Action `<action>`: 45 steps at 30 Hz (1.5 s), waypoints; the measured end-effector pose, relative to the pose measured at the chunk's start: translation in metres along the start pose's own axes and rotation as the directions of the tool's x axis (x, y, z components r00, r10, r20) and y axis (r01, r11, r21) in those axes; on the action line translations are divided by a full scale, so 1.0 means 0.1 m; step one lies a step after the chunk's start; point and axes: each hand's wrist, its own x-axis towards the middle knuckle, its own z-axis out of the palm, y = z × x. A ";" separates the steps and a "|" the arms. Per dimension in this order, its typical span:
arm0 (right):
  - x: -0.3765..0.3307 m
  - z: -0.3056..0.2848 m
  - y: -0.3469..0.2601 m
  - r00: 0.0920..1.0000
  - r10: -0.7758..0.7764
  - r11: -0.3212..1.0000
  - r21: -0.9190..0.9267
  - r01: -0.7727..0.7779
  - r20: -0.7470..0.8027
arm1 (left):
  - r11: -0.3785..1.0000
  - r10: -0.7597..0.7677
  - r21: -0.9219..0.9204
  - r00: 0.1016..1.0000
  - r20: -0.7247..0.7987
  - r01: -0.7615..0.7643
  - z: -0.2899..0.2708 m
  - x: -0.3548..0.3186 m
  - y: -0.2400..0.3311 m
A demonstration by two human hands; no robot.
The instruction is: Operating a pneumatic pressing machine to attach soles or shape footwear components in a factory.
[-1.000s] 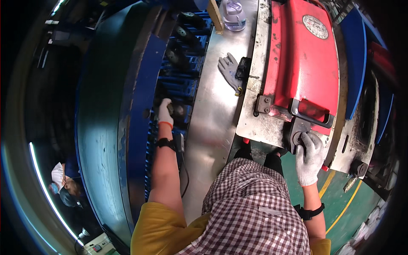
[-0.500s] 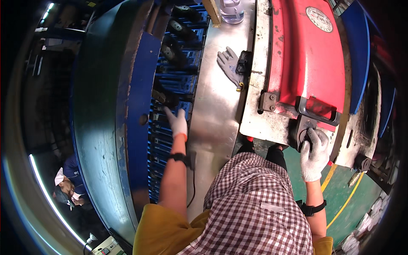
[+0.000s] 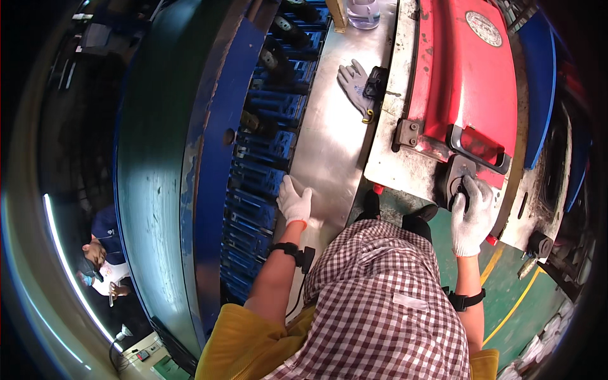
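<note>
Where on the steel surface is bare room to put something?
Between the grey glove and the left hand, the steel surface is bare, bordered by the blue rack and the pale machine base. It is crowded around the black object and the clear jug.

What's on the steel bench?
Grey glove, black object beside it, clear jug, wooden post. The left hand hides part of the bench; what's under the hand can't be seen.

Flat, dark, round-ended metal bracket (image 3: 460,170) below black handle (image 3: 479,163)
</note>
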 end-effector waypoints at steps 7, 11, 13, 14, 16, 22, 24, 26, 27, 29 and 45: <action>0.01 0.01 -0.02 1.000 0.007 0.999 0.037 -0.007 -0.008 | 0.998 -0.062 -0.005 0.997 0.038 0.063 -0.10 -0.06 0.15; 0.00 0.01 -0.04 1.000 0.024 1.000 0.002 -0.024 -0.009 | 0.997 -0.079 0.012 0.995 0.065 0.079 -0.17 -0.06 0.20; 0.00 0.02 -0.04 1.000 0.015 1.000 0.012 -0.015 -0.006 | 0.997 -0.080 0.012 0.995 0.059 0.080 -0.16 -0.06 0.20; 0.00 0.02 -0.04 1.000 0.016 1.000 0.011 -0.016 -0.012 | 0.997 -0.077 0.012 0.996 0.053 0.077 -0.15 -0.06 0.20; -0.01 0.03 -0.03 1.000 0.017 0.999 0.027 -0.017 -0.014 | 0.997 -0.076 0.002 0.996 0.036 0.076 -0.12 -0.06 0.19; -0.02 0.03 -0.05 1.000 0.021 0.999 0.033 -0.020 -0.020 | 0.995 -0.094 -0.015 0.995 0.026 0.095 -0.08 -0.02 0.15; -0.01 0.02 -0.05 1.000 0.011 0.999 0.034 -0.010 -0.025 | 0.993 -0.114 -0.005 0.992 0.053 0.114 -0.05 0.00 0.12; -0.01 0.01 -0.04 0.999 -0.035 0.999 -0.029 0.034 -0.038 | 0.992 -0.113 -0.038 0.979 0.168 0.121 -0.02 0.02 0.08; -0.01 0.01 -0.02 0.998 -0.052 0.997 -0.056 0.050 -0.039 | 0.993 -0.092 -0.060 0.986 0.137 0.101 -0.02 0.03 0.05; -0.02 0.02 0.01 0.997 -0.075 0.995 -0.066 0.074 -0.013 | 0.996 -0.086 0.001 0.992 0.094 0.086 -0.04 -0.02 0.04; -0.02 0.54 -1.43 0.647 -0.648 0.535 0.845 0.010 0.402 | 0.850 0.485 -0.022 0.768 0.419 -0.526 -0.44 -0.77 1.60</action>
